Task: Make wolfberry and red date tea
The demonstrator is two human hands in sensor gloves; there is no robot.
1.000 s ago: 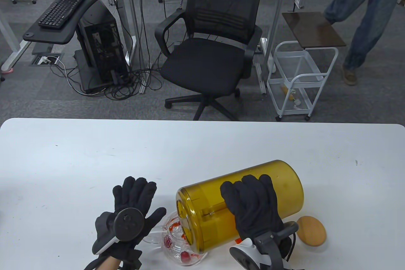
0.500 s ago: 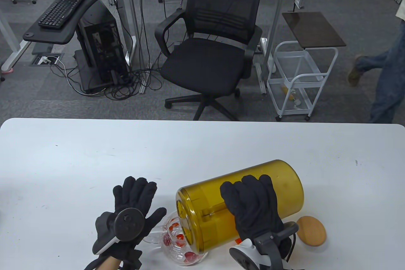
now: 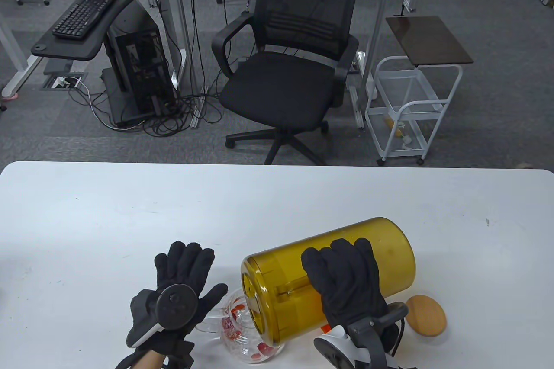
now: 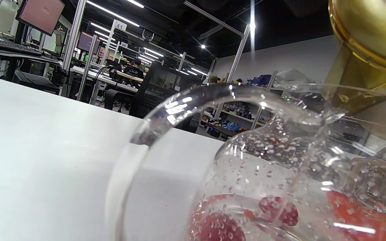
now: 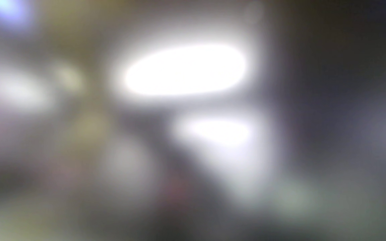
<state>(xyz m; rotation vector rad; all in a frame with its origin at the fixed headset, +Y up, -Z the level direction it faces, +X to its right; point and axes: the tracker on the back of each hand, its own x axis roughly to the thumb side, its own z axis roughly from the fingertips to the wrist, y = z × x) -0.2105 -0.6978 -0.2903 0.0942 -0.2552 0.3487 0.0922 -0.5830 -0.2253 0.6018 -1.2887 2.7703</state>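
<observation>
Glass teapot sat at the table's near edge, directly under the mouth of the amber pitcher; red dates and wolfberries showed through its wall, with bubbles in the water in the left wrist view. My left hand lay just left of the teapot, fingers spread and pointing away from me; whether it touched the glass handle, I could not tell. My right hand wrapped over the pitcher's side, fingers curled around the barrel, gripping it. Pitcher tipped nearly flat, long axis running from the mouth at near left to the base at far right, mouth lower. Judged: pouring step, and righting it would mean swinging the mouth up and away from the teapot. Wooden lid rested just right of my right wrist. Right wrist view too blurred to read.
</observation>
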